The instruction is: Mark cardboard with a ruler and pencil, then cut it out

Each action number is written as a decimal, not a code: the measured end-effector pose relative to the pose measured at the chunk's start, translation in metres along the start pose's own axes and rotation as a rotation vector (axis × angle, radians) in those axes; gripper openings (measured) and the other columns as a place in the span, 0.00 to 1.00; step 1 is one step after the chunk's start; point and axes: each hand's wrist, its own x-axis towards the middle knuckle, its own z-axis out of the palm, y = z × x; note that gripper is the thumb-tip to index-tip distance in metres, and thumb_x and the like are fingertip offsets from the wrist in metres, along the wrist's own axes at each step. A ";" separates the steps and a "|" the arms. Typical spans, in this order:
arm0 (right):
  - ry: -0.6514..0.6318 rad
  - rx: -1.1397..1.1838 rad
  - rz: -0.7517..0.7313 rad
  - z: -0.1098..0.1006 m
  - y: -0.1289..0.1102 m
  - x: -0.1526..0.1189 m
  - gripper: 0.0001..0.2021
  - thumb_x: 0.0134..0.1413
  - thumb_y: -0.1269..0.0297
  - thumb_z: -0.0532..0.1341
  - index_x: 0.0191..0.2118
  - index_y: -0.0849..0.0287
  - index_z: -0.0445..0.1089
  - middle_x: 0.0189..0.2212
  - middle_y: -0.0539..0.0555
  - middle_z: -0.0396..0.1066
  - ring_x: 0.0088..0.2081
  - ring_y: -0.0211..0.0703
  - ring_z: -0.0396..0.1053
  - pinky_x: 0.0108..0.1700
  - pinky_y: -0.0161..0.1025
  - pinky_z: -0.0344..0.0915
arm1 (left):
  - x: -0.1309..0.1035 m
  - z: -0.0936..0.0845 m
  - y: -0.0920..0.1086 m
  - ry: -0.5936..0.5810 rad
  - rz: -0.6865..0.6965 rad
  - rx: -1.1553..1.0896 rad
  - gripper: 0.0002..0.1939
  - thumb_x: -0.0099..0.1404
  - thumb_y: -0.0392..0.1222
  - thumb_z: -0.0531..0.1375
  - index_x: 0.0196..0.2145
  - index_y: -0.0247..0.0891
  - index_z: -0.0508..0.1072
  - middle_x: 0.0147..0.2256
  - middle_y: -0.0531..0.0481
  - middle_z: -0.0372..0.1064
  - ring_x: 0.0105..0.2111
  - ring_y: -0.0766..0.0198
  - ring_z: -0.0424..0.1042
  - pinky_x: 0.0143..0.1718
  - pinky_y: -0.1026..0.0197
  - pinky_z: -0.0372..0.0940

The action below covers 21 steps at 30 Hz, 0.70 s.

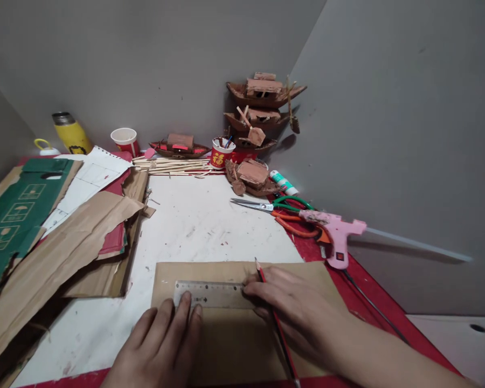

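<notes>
A clear plastic ruler (pixel 222 295) lies across a brown cardboard sheet (pixel 234 339) at the near middle of the table. The fingertips of my left hand (pixel 161 334) rest on the ruler's left part, fingers stretched out. At its right end, my right hand (pixel 295 302) touches the ruler with thumb and fingertips. A red and black pencil (pixel 281 339) is held in that same hand, its sharpened tip pointing away from me past the far side of the ruler. My right hand covers the ruler's right end.
Torn cardboard (pixel 56 258) is piled left. Wooden sticks (pixel 173 166), paper cups (pixel 125 141) and brown model boats (pixel 262 89) line the back. Green-handled scissors (pixel 254 205), orange-handled pliers (pixel 299 229) and a pink glue gun (pixel 337 237) with its cable lie right.
</notes>
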 end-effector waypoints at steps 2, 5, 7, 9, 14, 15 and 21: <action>0.012 -0.017 -0.036 0.002 0.002 0.005 0.15 0.61 0.78 0.51 0.50 0.58 0.62 0.36 0.57 0.68 0.38 0.45 0.64 0.39 0.40 0.62 | 0.000 0.003 -0.001 0.021 -0.019 -0.021 0.20 0.70 0.42 0.51 0.57 0.36 0.67 0.56 0.43 0.68 0.55 0.54 0.64 0.51 0.53 0.56; -0.001 -0.005 -0.063 0.004 0.003 0.012 0.14 0.61 0.77 0.51 0.50 0.58 0.63 0.36 0.57 0.68 0.38 0.45 0.64 0.39 0.41 0.62 | 0.001 0.005 -0.002 0.013 -0.028 -0.070 0.20 0.69 0.41 0.51 0.56 0.37 0.68 0.57 0.45 0.68 0.59 0.54 0.60 0.54 0.54 0.54; -0.015 0.010 -0.066 0.004 0.003 0.018 0.14 0.60 0.77 0.51 0.49 0.58 0.64 0.35 0.57 0.68 0.38 0.45 0.64 0.40 0.42 0.62 | 0.003 0.005 -0.003 -0.007 -0.038 -0.077 0.20 0.70 0.42 0.50 0.57 0.38 0.67 0.59 0.47 0.65 0.59 0.53 0.60 0.52 0.54 0.55; -0.016 0.012 -0.065 0.005 0.002 0.024 0.14 0.60 0.78 0.51 0.47 0.59 0.65 0.35 0.57 0.69 0.38 0.45 0.65 0.41 0.42 0.62 | 0.004 0.005 -0.004 -0.014 -0.050 -0.066 0.20 0.71 0.43 0.49 0.57 0.40 0.67 0.60 0.48 0.64 0.58 0.52 0.61 0.50 0.54 0.56; -0.011 -0.005 -0.056 0.005 0.002 0.037 0.13 0.60 0.77 0.53 0.46 0.58 0.68 0.35 0.57 0.70 0.39 0.45 0.65 0.42 0.42 0.63 | 0.003 0.010 -0.006 -0.013 -0.006 -0.038 0.20 0.72 0.44 0.48 0.57 0.43 0.68 0.59 0.49 0.65 0.60 0.48 0.59 0.53 0.51 0.56; -0.009 -0.007 -0.055 0.005 0.002 0.038 0.13 0.61 0.77 0.53 0.46 0.58 0.68 0.35 0.57 0.70 0.39 0.45 0.65 0.42 0.42 0.63 | 0.002 0.012 -0.006 -0.012 0.003 -0.037 0.19 0.72 0.44 0.49 0.57 0.43 0.68 0.60 0.48 0.64 0.60 0.45 0.57 0.55 0.49 0.55; 0.031 0.058 -0.072 0.007 0.005 0.028 0.14 0.62 0.75 0.51 0.49 0.56 0.67 0.36 0.57 0.70 0.38 0.45 0.66 0.41 0.42 0.64 | 0.001 0.017 0.009 0.039 0.056 -0.040 0.16 0.71 0.44 0.54 0.54 0.44 0.71 0.59 0.51 0.64 0.63 0.45 0.54 0.64 0.42 0.43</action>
